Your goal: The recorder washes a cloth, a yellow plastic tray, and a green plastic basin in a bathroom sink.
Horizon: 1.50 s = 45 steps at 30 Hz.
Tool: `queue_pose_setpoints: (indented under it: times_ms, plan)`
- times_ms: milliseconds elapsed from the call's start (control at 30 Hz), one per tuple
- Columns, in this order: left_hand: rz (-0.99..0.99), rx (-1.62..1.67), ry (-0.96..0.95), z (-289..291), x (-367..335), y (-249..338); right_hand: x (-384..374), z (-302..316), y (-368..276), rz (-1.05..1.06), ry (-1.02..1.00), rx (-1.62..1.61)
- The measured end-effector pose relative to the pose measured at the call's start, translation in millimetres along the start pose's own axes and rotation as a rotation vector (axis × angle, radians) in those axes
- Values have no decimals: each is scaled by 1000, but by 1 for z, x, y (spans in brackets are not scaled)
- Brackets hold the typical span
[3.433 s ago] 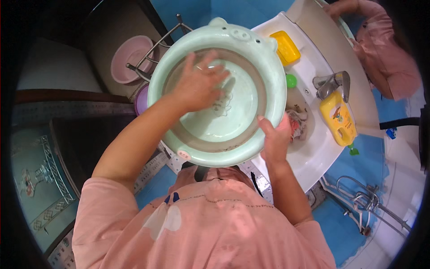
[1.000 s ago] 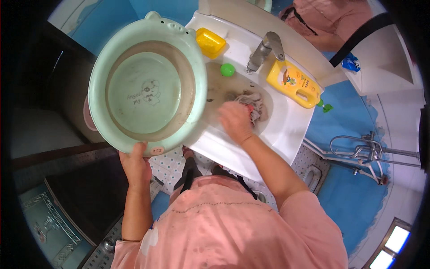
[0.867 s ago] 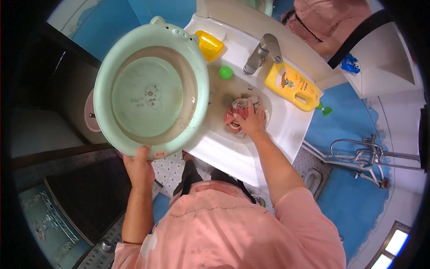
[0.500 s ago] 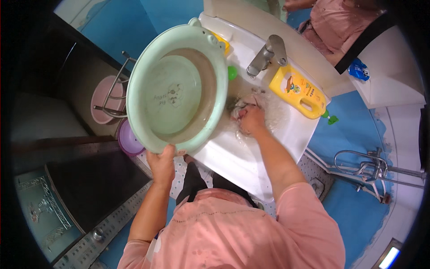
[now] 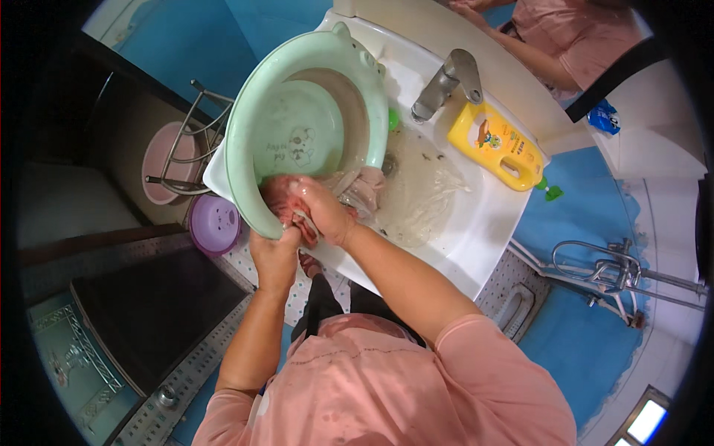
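A pale green basin [image 5: 245, 141] with small ears and a printed cartoon leans at a tilt over the left side of the white sink [image 5: 439, 260]. My left hand [image 5: 274, 260] is closed on its near rim. Wet, crumpled pinkish cloth [image 5: 364, 192] lies across the basin's near right edge, with a loose end hanging toward the sink. My right hand [image 5: 325, 212] is closed round the bunched reddish part of this cloth, beside my left thumb. The fingertips of my right hand are partly hidden by cloth and blur. Cloudy water stands in the sink.
A metal faucet [image 5: 450, 83] rises at the sink's back. Right of it lies a yellow bottle [image 5: 494, 145] with a green cap. Lower left are a metal rack [image 5: 175, 160], a pink basin [image 5: 158, 167] and a purple basin [image 5: 216, 227]. A blue packet [image 5: 603, 117] sits far right.
My right hand has lifted the cloth from the sink water and carried it left to the basin's near edge. The basin has shifted slightly right; my left hand still grips it.
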<state>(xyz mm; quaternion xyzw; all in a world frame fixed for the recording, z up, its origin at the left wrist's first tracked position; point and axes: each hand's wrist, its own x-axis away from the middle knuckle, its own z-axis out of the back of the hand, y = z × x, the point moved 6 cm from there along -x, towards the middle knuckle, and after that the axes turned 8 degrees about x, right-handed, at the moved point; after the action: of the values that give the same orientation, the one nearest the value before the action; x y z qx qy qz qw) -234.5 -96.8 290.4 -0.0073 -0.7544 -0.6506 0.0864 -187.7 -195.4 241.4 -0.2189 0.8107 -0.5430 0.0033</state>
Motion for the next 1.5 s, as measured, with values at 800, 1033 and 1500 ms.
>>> queue_pose_setpoints:
  times_ms: [800,1033,1500]
  plan:
    - [-424,-636,174,4,-54,93,96,156,-2,-409,461,1953]
    - [-569,-483,115,-10,-42,85,80,177,-15,-612,342,703]
    - [-415,-333,14,1,-64,95,12,-28,-26,-10,-102,-128]
